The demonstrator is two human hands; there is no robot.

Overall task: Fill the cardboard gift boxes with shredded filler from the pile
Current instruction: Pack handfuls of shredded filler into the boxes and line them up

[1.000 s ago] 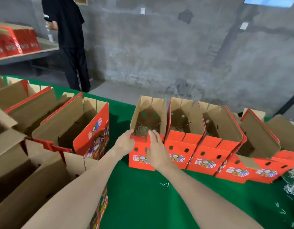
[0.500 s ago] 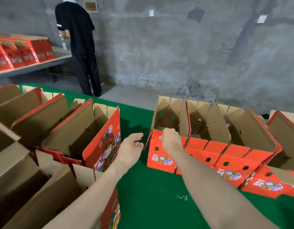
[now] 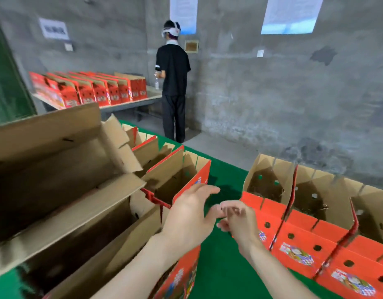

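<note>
The boxes on the left (image 3: 171,182) look bare inside, not yet filled. The left hand (image 3: 189,214) spreads empty fingers above the green surface (image 3: 220,277); the right hand (image 3: 238,221), blurred, is loosely curled, holding nothing. The red boxes on the right (image 3: 294,229) are too dim to judge; no filler pile shows.

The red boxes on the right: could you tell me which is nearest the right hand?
The leftmost box, at the row's end beside the right hand; the others stand farther right.
</note>
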